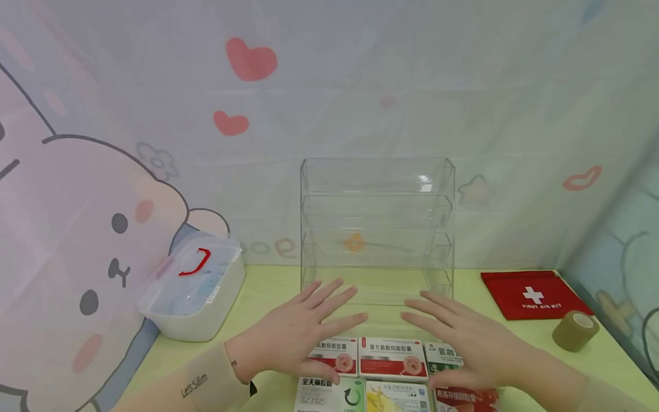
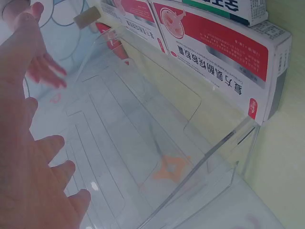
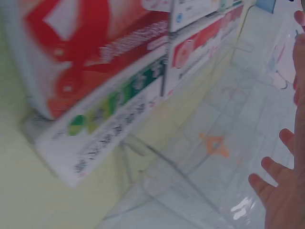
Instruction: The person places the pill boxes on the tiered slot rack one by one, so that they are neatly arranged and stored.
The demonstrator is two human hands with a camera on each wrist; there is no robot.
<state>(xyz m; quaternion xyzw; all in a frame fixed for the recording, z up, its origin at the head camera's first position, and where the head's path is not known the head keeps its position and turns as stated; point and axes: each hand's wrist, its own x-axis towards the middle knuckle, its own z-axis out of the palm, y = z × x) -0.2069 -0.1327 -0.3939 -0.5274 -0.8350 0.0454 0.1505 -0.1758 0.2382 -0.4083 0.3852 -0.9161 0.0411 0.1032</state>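
Note:
My left hand [image 1: 293,329] and right hand [image 1: 463,337] hover over several medicine boxes, fingers spread and nothing held. Two white-and-red boxes stand out in the back row, one in the middle [image 1: 393,359] and one at its left [image 1: 344,350]. A white-and-green box [image 1: 444,357] is partly covered by my right hand. In front lie a green-and-white box [image 1: 329,396], a white-and-yellow box [image 1: 397,397] and a red box [image 1: 471,399], all cut by the lower frame edge. Behind the boxes stands a clear tiered acrylic rack [image 1: 378,229], its shelves bare.
A white lidded plastic case [image 1: 206,297] with a red handle sits at the left. On the right lie a red first aid pouch [image 1: 535,296] and a brown bandage roll [image 1: 575,332]. A printed curtain [image 1: 360,74] hangs behind the yellow-green table [image 1: 268,292].

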